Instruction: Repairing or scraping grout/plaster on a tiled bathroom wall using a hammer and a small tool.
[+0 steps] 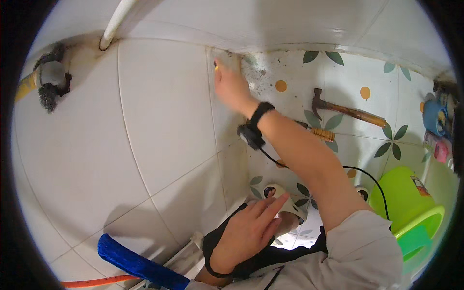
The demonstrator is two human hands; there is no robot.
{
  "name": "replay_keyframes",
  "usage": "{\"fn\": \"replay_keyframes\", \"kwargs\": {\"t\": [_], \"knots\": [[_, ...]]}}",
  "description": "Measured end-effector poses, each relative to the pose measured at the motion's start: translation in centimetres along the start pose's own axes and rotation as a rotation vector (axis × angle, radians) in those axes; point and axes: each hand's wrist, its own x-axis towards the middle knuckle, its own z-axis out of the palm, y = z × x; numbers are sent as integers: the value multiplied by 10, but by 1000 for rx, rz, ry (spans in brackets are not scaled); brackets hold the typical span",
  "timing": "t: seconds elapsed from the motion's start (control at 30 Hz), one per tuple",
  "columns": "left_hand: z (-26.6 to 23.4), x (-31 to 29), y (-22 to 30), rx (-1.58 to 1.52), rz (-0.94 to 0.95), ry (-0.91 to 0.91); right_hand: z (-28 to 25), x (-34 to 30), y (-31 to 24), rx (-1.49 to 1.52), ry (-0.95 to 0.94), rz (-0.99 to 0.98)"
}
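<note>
My right hand (233,88) reaches to the far corner where white tiles (164,96) meet the patterned floor (353,67). Its fingers are closed, and a small yellow and dark bit shows at them; the rest of what they hold is hidden. Dark crumbs of debris (263,77) lie on the floor beside this hand. Low in the middle, my left hand (246,231) has its fingers stretched out and holds nothing, close to my dark-clothed leg. A claw hammer (350,111) and a wooden-handled tool (323,134), partly behind my right forearm, lie on the floor.
A lime-green bucket (401,193) stands at the right, near a blue cup (434,117). A blue fuzzy roller-shaped thing (140,261) and an orange strip (99,281) are at the lower left. White pipe (116,21) and a grey fitting (51,73) stick out at upper left.
</note>
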Motion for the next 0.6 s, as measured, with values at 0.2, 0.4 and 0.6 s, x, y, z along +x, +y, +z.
{"fn": "replay_keyframes", "kwargs": {"t": [0.2, 0.4, 0.6], "knots": [[-1, 0, 1, 1, -28, -20, -6, 6, 3, 28, -140, 73], [1, 0, 4, -73, 47, -3, -16, 28, 14, -62, -78, -12], [-1, -10, 0, -42, 0, -15, -15, 10, -7, 25, -196, 150]]}}
